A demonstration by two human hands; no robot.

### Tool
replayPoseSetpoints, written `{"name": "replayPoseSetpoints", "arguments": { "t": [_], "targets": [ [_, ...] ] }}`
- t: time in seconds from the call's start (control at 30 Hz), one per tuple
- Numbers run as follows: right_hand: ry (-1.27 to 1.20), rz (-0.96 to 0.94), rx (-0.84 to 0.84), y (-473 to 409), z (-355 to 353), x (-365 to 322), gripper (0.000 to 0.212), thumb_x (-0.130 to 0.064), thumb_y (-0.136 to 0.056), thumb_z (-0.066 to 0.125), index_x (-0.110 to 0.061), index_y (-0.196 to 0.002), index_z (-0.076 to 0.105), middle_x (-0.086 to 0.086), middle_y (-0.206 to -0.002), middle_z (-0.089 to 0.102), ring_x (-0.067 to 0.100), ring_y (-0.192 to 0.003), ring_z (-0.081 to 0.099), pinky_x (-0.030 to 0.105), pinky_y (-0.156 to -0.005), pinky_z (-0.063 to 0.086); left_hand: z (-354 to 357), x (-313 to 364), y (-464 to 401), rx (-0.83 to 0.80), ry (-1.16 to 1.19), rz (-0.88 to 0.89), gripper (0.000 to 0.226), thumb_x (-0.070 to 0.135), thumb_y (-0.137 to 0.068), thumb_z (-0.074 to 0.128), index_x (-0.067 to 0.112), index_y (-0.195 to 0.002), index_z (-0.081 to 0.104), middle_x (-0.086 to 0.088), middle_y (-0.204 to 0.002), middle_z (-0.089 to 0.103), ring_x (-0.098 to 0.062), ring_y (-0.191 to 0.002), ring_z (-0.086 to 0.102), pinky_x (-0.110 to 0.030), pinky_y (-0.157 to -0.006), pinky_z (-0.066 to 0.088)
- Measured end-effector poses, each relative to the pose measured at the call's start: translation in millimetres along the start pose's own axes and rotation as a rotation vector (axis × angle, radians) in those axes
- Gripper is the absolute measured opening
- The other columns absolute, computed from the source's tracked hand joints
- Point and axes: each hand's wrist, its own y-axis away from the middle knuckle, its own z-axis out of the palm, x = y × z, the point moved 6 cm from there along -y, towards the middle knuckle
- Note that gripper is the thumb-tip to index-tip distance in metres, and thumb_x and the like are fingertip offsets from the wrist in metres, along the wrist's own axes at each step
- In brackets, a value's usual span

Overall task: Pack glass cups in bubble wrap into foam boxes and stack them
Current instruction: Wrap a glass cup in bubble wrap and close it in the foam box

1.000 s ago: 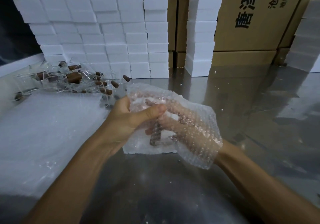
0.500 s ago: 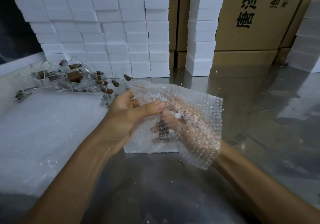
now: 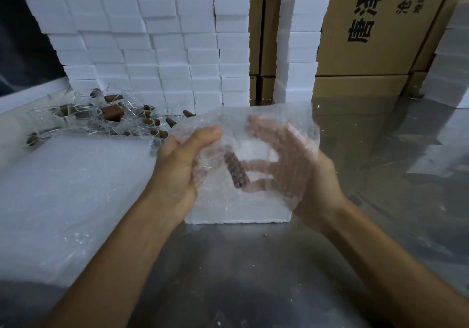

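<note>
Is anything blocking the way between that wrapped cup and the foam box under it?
Nothing visible does. Both hands hold the bubble wrap bundle with the cup right above the foam box; only loose wrap hangs between them.
</note>
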Motion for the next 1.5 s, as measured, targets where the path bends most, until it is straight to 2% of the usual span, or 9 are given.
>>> {"name": "replayPoseSetpoints", "arguments": {
  "t": [0.1,0.27,0.43,0.5,0.73,0.83,1.07,1.2,1.5],
  "targets": [
    [-0.101,-0.098,0.186,-3.6,-18.8,-14.4,0.064,-0.057,-0.092,0.035,-0.012,-0.130,0.060,0.007,-0.135,0.062,0.032,-0.103,0.070,0.039,-0.075,0.056,-3.7,0.7,-3.3,-0.005,0.156,-0.018,0.074,0.018,-0.068,0.081,0.004,-0.136,0.055,-0.020,-0.134,0.060,-0.036,-0.123,0.059,-0.048,-0.105,0.047],
    [0.014,-0.072,0.635,-2.1,-57.1,-6.8,0.041,-0.056,-0.090,0.056,-0.022,-0.108,0.068,0.000,-0.107,0.073,0.017,-0.100,0.069,0.032,-0.080,0.051,-12.9,-1.4,-7.2,0.123,0.345,-0.020,0.043,0.019,-0.070,0.075,0.011,-0.112,0.071,-0.012,-0.122,0.069,-0.031,-0.121,0.061,-0.043,-0.106,0.047],
    [-0.038,0.171,0.256,-10.0,-18.2,29.1,0.078,-0.058,-0.059,0.082,-0.024,-0.127,0.060,0.008,-0.124,0.068,0.021,-0.108,0.069,0.030,-0.081,0.056,0.6,-7.6,-2.2,0.054,0.357,-0.010,0.044,0.021,-0.073,0.074,0.011,-0.116,0.070,-0.011,-0.119,0.070,-0.027,-0.113,0.066,-0.037,-0.097,0.052],
    [-0.099,0.156,0.206,-9.1,-7.9,34.0,0.063,-0.040,-0.070,0.087,-0.008,-0.121,0.068,0.012,-0.116,0.073,0.022,-0.100,0.072,0.027,-0.076,0.057,7.9,-12.9,0.5,0.013,0.306,-0.010,0.056,0.019,-0.074,0.075,0.007,-0.128,0.063,-0.017,-0.127,0.066,-0.033,-0.119,0.062,-0.044,-0.102,0.049],
    [-0.079,-0.044,0.475,-3.4,-33.8,8.0,0.032,-0.012,-0.087,0.072,0.005,-0.113,0.066,0.019,-0.106,0.074,0.035,-0.094,0.071,0.046,-0.084,0.057,14.5,-24.8,2.9,-0.051,0.091,-0.032,0.070,0.011,-0.065,0.086,0.006,-0.130,0.058,-0.012,-0.116,0.071,-0.029,-0.108,0.068,-0.039,-0.088,0.056],
    [0.105,-0.225,0.551,0.9,-37.1,-7.0,0.007,-0.014,-0.092,0.069,-0.007,-0.093,0.069,0.006,-0.079,0.075,0.022,-0.064,0.069,0.036,-0.059,0.052,16.4,-30.3,5.0,-0.084,-0.035,-0.044,0.077,0.014,-0.057,0.091,0.008,-0.126,0.056,-0.009,-0.110,0.074,-0.026,-0.100,0.072,-0.041,-0.086,0.057],
    [0.582,-0.550,0.571,13.7,-29.6,-28.5,0.016,-0.019,-0.099,0.060,-0.011,-0.086,0.063,-0.006,-0.073,0.066,-0.001,-0.062,0.062,0.012,-0.056,0.047,28.8,-32.0,10.7,-0.327,-0.181,-0.040,0.051,0.029,-0.065,0.087,0.023,-0.113,0.072,-0.003,-0.113,0.073,-0.021,-0.107,0.069,-0.041,-0.090,0.056],
    [0.556,-0.551,0.506,12.2,-23.7,-26.5,0.016,-0.012,-0.099,0.059,0.002,-0.091,0.062,-0.003,-0.066,0.060,-0.002,-0.055,0.058,0.009,-0.051,0.045,30.1,-31.6,13.4,-0.302,-0.235,-0.022,0.055,0.053,-0.061,0.087,0.043,-0.112,0.070,0.010,-0.125,0.068,-0.010,-0.121,0.061,-0.047,-0.108,0.039],
    [0.513,-0.623,0.583,15.2,-25.7,-27.4,0.027,-0.009,-0.096,0.065,0.008,-0.077,0.057,0.002,-0.058,0.052,0.000,-0.051,0.049,0.014,-0.053,0.042,36.6,-28.0,18.6,-0.339,-0.252,0.038,0.064,0.042,-0.068,0.086,0.028,-0.126,0.063,0.001,-0.125,0.069,-0.019,-0.119,0.063,-0.047,-0.104,0.044]
  ]
}}
